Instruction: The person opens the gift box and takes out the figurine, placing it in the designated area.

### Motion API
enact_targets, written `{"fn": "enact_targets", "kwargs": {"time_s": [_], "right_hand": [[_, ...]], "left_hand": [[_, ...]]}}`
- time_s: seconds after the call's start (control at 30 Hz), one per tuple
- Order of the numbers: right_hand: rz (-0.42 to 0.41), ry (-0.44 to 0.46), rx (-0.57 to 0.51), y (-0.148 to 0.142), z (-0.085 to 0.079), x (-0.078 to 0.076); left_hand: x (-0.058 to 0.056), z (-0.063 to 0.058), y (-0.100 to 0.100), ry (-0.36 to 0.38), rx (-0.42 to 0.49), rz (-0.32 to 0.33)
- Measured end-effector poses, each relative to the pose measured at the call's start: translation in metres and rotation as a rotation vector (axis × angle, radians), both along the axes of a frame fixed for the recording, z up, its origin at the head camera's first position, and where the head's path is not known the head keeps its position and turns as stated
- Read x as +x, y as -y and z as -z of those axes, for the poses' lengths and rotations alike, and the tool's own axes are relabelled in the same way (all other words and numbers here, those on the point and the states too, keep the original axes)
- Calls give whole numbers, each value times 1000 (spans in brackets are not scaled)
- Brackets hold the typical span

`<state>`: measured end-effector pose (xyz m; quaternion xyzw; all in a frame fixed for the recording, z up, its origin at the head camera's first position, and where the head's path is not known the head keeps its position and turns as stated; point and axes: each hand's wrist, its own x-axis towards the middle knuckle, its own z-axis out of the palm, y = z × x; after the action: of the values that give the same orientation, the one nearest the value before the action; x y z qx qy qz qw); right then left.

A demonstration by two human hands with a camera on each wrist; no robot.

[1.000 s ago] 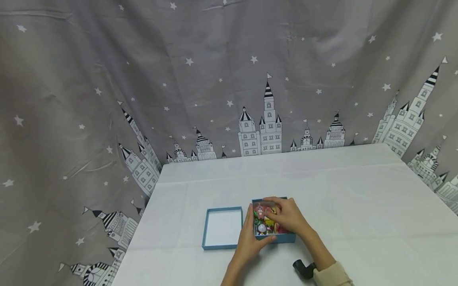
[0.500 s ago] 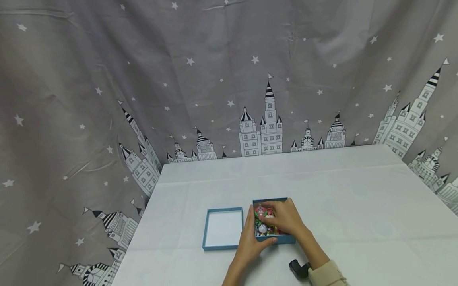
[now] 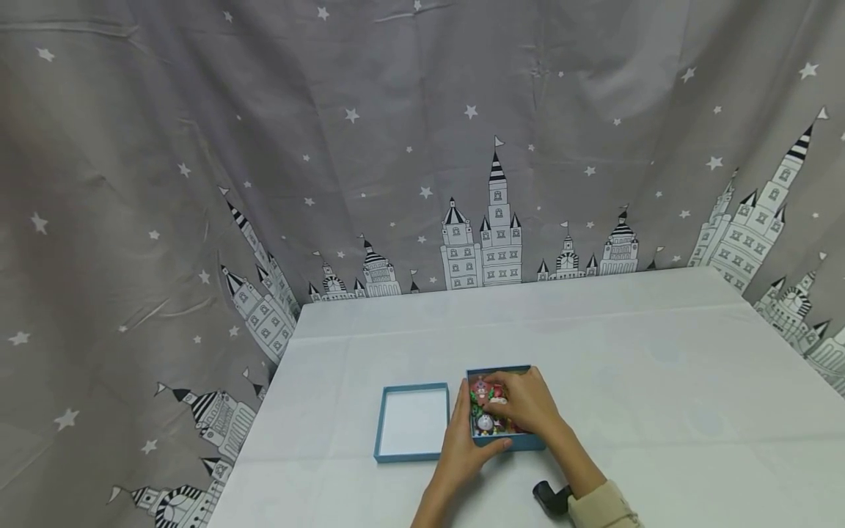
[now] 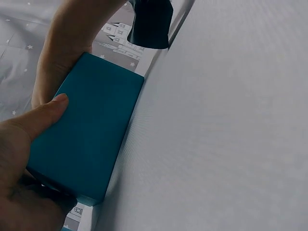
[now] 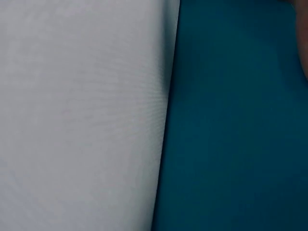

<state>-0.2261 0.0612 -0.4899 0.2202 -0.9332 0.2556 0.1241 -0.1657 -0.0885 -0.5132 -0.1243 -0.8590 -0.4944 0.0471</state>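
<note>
A blue open-topped box (image 3: 521, 442) full of small colourful toy figures stands on the table. My left hand (image 3: 458, 444) grips its near left corner, fingers along the left side and thumb on the front wall. In the left wrist view that thumb presses the box's plain blue side (image 4: 91, 125). My right hand (image 3: 530, 402) reaches into the box from the right, thumb and forefinger bent about a pink figure (image 3: 480, 391). Below that figure lies a round white one (image 3: 485, 423). The right hand hides the box's right part. The right wrist view holds mostly blue box wall (image 5: 236, 125).
Left of the box lies a shallow blue-rimmed lid (image 3: 412, 459) with a white inside. A black device (image 3: 551, 499) sits at my right wrist. White cloth (image 3: 370, 345) covers the table, and a grey castle-print curtain (image 3: 370, 169) hangs behind it.
My right hand has shifted slightly left within the box, its thumb and forefinger now closer about the pink figure. The left hand keeps its grip on the corner.
</note>
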Motion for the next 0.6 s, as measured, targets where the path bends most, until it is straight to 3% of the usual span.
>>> {"fn": "enact_targets", "kwargs": {"time_s": [0.23,0.43,0.6], "right_hand": [[-33,60,-68,-5,-6,2],[-36,132,-208,-20,-25,5],[9,95,-254,-49,-34,1]], "left_hand": [[1,1,0,12,-7,-2],[1,2,-1,29,3,-24],[1,2,-2,47,9,-44]]}}
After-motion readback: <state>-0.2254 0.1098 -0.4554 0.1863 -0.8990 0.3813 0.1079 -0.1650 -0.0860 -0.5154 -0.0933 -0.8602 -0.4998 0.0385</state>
